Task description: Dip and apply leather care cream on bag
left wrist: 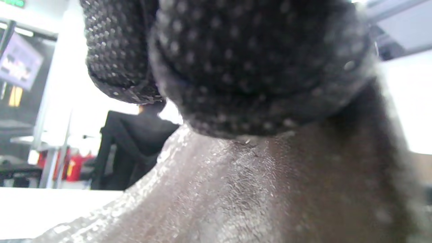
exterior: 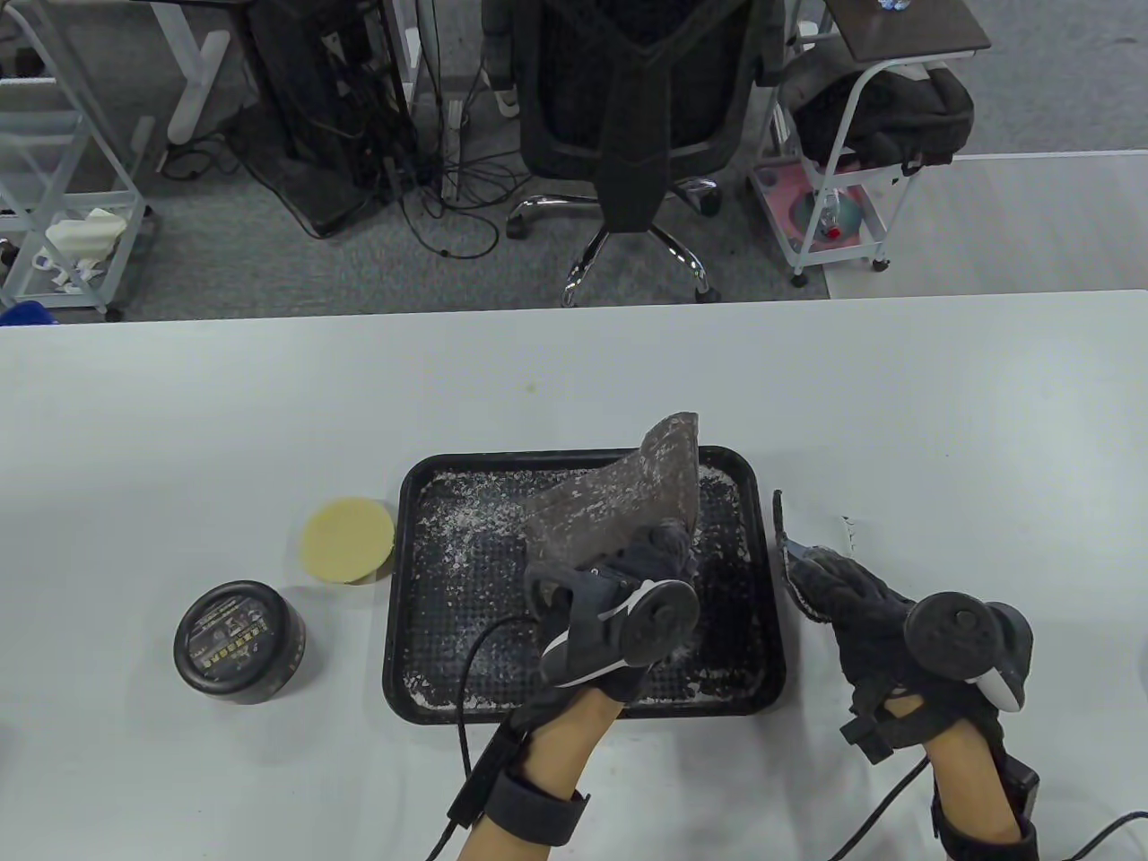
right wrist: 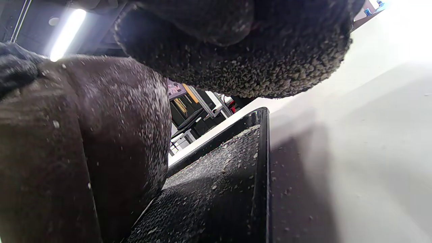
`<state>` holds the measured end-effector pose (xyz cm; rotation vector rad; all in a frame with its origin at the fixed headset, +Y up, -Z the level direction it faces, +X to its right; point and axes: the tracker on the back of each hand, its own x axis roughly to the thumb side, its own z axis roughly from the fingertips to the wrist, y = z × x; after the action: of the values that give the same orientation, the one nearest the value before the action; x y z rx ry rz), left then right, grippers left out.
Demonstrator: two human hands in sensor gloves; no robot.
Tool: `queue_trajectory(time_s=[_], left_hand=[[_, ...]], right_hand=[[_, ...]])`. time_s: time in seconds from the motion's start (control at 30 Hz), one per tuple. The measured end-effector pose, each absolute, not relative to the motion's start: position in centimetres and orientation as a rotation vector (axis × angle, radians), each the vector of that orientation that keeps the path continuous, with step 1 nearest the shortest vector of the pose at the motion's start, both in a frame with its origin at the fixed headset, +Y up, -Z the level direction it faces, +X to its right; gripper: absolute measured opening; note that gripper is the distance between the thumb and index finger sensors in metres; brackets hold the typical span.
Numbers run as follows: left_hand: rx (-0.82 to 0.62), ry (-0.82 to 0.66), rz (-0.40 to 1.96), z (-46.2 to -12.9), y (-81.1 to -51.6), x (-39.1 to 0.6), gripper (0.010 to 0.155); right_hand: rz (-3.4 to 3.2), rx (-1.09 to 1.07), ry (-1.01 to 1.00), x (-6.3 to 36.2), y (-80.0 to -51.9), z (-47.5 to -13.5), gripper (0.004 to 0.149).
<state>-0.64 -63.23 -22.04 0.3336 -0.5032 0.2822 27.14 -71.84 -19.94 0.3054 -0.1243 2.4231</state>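
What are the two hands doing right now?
Left hand: grips the brown bag over the tray.
Right hand: holds a dark cloth.

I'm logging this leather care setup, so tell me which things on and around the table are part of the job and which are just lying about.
Part of the job:
brown bag, held by left hand
black cream tub
yellow sponge
black tray
right hand

Lying about:
office chair
white cart

Office: swivel chair, desks, cables
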Motion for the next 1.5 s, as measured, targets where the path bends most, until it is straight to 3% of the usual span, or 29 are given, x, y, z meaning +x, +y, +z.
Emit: queue_trajectory(time_s=[0.33,0.73,1.03,1.3,1.5], left_hand=[[0.44,-0.482,0.434,-22.0,-61.6,-1.3,0.046],[0.568,-0.439,0.594,-22.4,-62.9,-3.7,0.046],[0.436,-0.247,0.909,-22.8,-66.4,-9.8,0.046],[0.259,-0.115,0.775,-22.6,-70.0,-15.2,0.046],[0.078,-0.075,0.817,-22.7,-73.4,-17.7,0.046]], right_hand=[[2.424,0.301,-0.118,27.2,-71.9,-20.0,0.049],[2.43,0.3,-0.108,27.1,-72.0,-20.0,0.05],[2.437,0.299,-0.097,27.0,-72.1,-20.1,0.05],[2.445,0.294,-0.086,26.9,-72.2,-20.1,0.049],[2.444,0.285,-0.08,26.9,-72.3,-20.2,0.049]])
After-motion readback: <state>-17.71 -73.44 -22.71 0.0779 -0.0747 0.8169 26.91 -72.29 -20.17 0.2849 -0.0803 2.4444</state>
